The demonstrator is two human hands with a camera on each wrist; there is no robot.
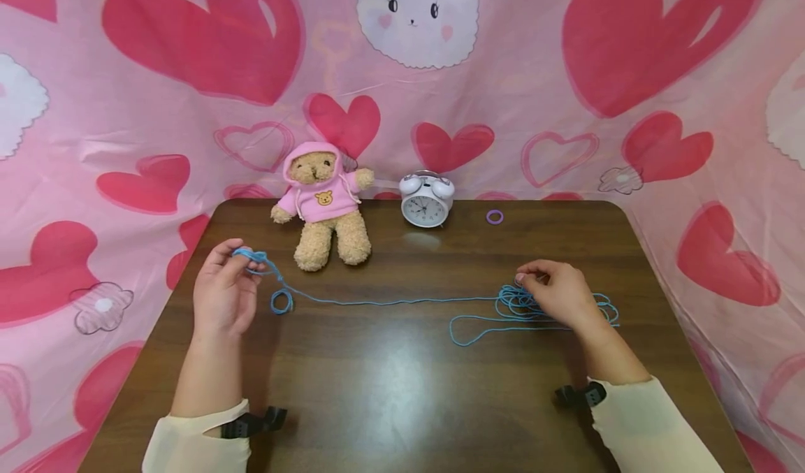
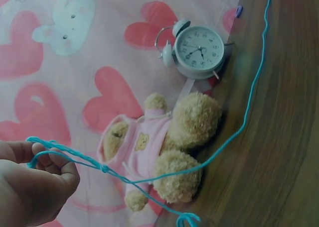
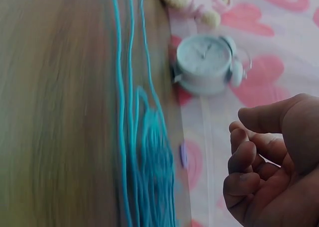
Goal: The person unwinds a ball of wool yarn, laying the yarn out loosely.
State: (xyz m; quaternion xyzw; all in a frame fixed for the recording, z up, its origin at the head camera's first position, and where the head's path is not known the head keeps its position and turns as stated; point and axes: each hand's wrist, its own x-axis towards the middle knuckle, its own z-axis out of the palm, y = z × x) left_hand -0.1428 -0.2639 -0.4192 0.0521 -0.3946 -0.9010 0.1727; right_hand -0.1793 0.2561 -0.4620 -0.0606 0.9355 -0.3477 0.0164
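Gripping part of the blue cord [image 1: 518, 302], your left hand [image 1: 228, 295] is raised at the left side of the worktop [image 1: 402, 375], its thumb and fingers pinching a few strands together. The left wrist view shows you a knot [image 2: 104, 168] just beyond those fingers. A small loop [image 1: 272, 302] shows below the knot, and one thin strand runs from there to a loose pile of the same cord on the right side of the worktop.

Your right hand [image 1: 560, 295] is over that pile. Its fingers are loosely curled, the thumb tip close to the index fingertip, and they look to hold nothing in your right wrist view, where the coils are apart from them. A long bend of cord spreads from the pile toward the middle of the worktop.

Farther back, you have a teddy bear [image 1: 323, 207] in a pink hoodie sitting left of the middle. A white alarm clock [image 1: 424, 209] stands to its right, near the back edge, and a purple ring [image 1: 495, 222] lies right of the clock. Behind them hangs a pink cloth [image 1: 503, 89] printed with red hearts.
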